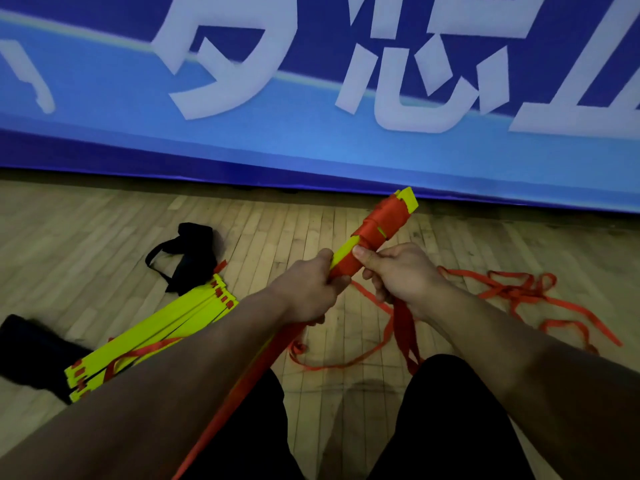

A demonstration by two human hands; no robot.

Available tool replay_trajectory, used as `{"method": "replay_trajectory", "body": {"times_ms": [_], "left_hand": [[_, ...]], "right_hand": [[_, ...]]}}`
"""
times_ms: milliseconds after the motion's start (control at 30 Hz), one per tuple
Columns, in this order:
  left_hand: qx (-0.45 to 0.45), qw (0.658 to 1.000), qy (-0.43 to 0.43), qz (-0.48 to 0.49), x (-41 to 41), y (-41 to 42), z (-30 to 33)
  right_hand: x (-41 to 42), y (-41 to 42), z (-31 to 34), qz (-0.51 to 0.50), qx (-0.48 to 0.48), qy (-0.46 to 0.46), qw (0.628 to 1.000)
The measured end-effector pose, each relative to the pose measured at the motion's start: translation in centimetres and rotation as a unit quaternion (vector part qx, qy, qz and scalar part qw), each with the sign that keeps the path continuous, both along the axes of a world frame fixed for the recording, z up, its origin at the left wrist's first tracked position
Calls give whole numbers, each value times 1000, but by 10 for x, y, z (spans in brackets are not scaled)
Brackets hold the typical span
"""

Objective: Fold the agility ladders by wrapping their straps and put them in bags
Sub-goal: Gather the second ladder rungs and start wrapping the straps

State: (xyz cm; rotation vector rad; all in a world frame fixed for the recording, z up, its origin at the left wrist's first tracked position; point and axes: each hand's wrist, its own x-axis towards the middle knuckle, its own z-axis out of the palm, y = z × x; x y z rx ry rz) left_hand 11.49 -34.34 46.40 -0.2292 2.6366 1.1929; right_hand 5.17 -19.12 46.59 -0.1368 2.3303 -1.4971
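Both hands grip ladder bundle (372, 233) at center: left hand (308, 289) & right hand (398, 271). Loose strap (512, 292) at 3 o'clock, 2nd ladder (152, 336) at 9, black bag (192, 256) at 10.

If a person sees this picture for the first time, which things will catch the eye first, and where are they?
At centre, the left hand and right hand grip a bundle of yellow rungs wound in red strap. Loose red strap sprawls on the wooden floor at right. A second yellow ladder lies at left, under a huge blue banner.
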Motion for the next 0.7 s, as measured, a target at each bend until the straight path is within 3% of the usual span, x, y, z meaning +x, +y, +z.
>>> {"method": "replay_trajectory", "body": {"times_ms": [133, 267, 367, 433, 500, 533, 600, 633, 700], "left_hand": [[-186, 981, 54, 22, 0, 8, 0], [-336, 940, 58, 24, 4, 32, -7], [-356, 930, 93, -21, 7, 35, -6], [-234, 967, 89, -42, 4, 19, 4], [34, 998, 39, 24, 0, -6, 10], [172, 983, -15, 57, 0, -16, 13], [342, 931, -126, 39, 5, -26, 9], [385, 911, -147, 7, 9, -25, 8], [382, 916, -125, 0, 10, -22, 7]], "right_hand": [[0, -11, 13, 27, 37, 2, 999], [1, -26, 21, -7, -83, -88, 993], [-3, -21, 16, -31, -81, -84, 993], [-6, -10, 13, 9, -101, -87, 991], [-8, 2, 11, 69, -161, -106, 979], [-8, 6, 12, 93, -194, -118, 969], [-9, 8, 14, 118, -223, -125, 960], [-9, 9, 16, 121, -210, -115, 963], [-9, 8, 17, 113, -144, -83, 980]]}}
